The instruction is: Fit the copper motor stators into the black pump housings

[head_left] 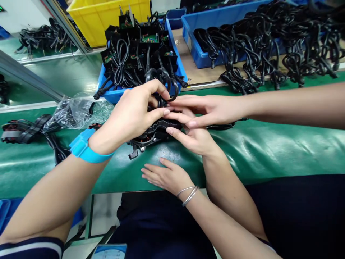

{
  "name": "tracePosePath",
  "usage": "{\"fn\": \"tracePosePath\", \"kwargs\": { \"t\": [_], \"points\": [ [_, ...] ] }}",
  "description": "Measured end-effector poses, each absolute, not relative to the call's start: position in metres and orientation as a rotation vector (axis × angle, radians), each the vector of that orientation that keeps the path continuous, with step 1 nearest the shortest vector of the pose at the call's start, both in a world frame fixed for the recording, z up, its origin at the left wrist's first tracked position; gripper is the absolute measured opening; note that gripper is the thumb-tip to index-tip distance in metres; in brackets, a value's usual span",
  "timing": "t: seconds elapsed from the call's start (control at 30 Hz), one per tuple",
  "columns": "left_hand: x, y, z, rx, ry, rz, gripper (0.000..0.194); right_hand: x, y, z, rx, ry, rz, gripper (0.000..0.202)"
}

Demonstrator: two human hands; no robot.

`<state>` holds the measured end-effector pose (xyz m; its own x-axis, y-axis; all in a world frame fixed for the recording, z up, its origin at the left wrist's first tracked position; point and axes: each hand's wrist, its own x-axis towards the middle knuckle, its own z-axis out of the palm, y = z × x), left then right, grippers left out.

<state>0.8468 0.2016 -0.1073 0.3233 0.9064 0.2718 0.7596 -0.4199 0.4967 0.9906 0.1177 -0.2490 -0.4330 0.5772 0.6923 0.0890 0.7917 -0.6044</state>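
My left hand (pixel 129 111), with a light-blue wristband (pixel 87 147), curls over a black cable (pixel 174 90) with index finger and thumb closed around its looped part. Below it lies a black plastic assembly (pixel 151 138) with screws and a hooked arm, on the green mat. My right hand (pixel 198 138) reaches in from the lower right, thumb and fingers apart, beside the assembly. A co-worker's hand (pixel 212 109) comes from the right and its fingers touch my right fingers. Another co-worker's hand (pixel 169 176), wearing thin bracelets (pixel 188 194), hovers flat near the mat's front edge.
Behind my hands stands a blue bin (pixel 178 68) of black housings with circuit boards and cables. A yellow bin (pixel 94 25) is behind it. Bundled black cables (pixel 256 46) overflow a long blue bin (pixel 201 59). Clear plastic bagging (pixel 78 111) and coiled cables (pixel 24 127) lie left.
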Motion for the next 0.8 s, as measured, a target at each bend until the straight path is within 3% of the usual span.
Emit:
{"fn": "tracePosePath", "kwargs": {
  "t": [0.1,0.17,0.23,0.3,0.4,0.53,0.7,0.8],
  "points": [
    [0.843,0.204,-0.113,2.103,1.402,0.891,0.020,1.002,0.113,-0.258,-0.458,-2.134,0.203,0.075],
    [0.839,0.203,-0.113,2.059,1.373,0.903,0.021,1.005,0.110,-0.269,-0.429,-2.232,-0.257,0.068],
    [0.838,0.201,-0.111,2.080,1.351,0.864,0.020,1.004,0.105,-0.284,-0.449,-2.255,-0.713,0.056],
    [0.839,0.199,-0.110,2.116,1.312,0.855,0.017,1.000,0.100,-0.299,-0.504,-2.249,-0.966,0.040],
    [0.840,0.196,-0.112,2.148,1.284,0.884,0.017,0.995,0.094,-0.313,-0.556,-2.268,-1.028,0.027],
    [0.839,0.191,-0.117,2.249,1.374,0.874,0.019,0.994,0.092,-0.314,-0.603,-2.294,-0.877,0.030],
    [0.835,0.188,-0.116,2.265,1.361,0.919,0.020,0.996,0.093,-0.310,-0.584,-2.318,-1.011,0.031],
    [0.833,0.191,-0.115,2.188,1.339,0.938,0.025,0.997,0.093,-0.309,-0.586,-2.303,-0.855,0.030]
  ]
}}
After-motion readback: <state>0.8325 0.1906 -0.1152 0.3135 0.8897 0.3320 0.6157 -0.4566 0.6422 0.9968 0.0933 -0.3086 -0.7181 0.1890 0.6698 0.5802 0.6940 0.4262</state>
